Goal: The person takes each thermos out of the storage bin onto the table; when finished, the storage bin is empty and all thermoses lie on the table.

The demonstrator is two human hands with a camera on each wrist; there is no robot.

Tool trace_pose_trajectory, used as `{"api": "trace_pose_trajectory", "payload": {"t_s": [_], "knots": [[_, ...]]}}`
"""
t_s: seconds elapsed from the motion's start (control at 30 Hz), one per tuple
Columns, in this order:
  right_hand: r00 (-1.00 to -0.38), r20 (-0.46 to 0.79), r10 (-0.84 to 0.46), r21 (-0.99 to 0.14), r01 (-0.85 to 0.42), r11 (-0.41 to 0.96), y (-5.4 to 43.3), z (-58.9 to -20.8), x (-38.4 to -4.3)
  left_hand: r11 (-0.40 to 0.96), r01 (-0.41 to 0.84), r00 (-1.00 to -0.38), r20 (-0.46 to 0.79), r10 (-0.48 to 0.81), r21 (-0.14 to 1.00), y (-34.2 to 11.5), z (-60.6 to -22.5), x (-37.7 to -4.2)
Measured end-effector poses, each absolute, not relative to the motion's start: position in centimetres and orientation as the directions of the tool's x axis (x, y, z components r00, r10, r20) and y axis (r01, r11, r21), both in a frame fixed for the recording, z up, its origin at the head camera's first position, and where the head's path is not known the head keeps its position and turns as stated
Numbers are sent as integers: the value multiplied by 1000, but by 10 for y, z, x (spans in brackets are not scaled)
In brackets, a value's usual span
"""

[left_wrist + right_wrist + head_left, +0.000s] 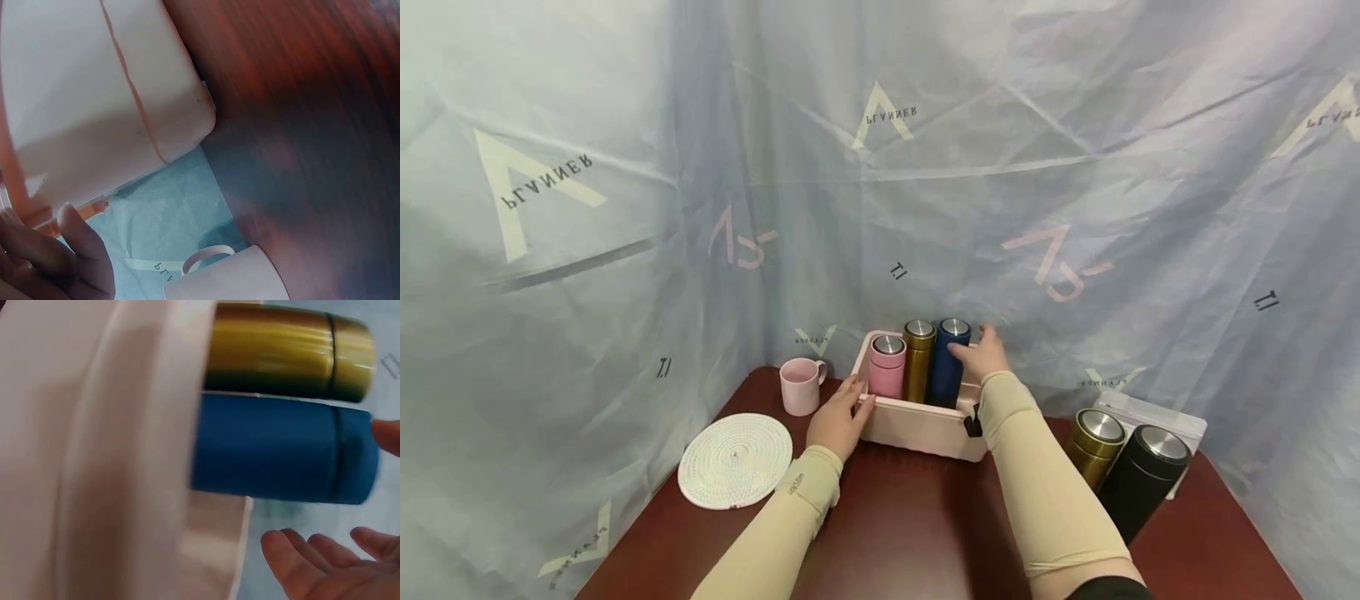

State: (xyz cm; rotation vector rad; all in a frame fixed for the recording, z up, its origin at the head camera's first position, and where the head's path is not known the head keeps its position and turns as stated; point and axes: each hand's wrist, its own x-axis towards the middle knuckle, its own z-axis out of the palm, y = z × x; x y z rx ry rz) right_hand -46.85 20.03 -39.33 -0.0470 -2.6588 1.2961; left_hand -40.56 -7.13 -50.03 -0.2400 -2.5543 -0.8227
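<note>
While standing long axis upright in box point(917, 429), beside gold bottle point(919, 371): blue bottle point(946, 382) | right hand point(987, 357) nearer, spread about its top, not gripping | left hand point(838, 417), fingers relaxed, touching box's near-left corner

Pale pink bin point(917, 429): open-topped, rounded corners, upright, three bottles standing inside in row. Left hand point(838, 421) touches its left front corner at rim. Blue bottle point(946, 379): rightmost, tall, silver-topped cap on, upright. Right hand point(985, 354) spread about it, thumb at cap, other fingers apart from bottle. Gold bottle point(919, 371): middle, just beside blue, tall, glossy, capped, silver top. Pink bottle point(887, 375): leftmost, lower than other two, capped, silver top, upright.
</note>
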Motion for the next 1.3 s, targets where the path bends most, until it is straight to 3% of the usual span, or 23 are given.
{"api": "trace_pose_trajectory", "payload": {"t_s": [0.17,0.53,0.83,1.3], "knots": [[-994,37,102,-760,38,648,198,-415,-480,807,294,-886,463,29,512,-69,-515,-398],[-991,48,126,-735,50,676,198,-412,-485,793,305,-883,468,27,528,-65,-510,-400],[-973,198,121,-740,-67,669,196,-398,-466,798,300,-876,482,14,522,-66,-508,-402],[-904,414,106,-734,-262,627,201,-330,-403,800,281,-885,465,2,531,-70,-503,-404]]}}
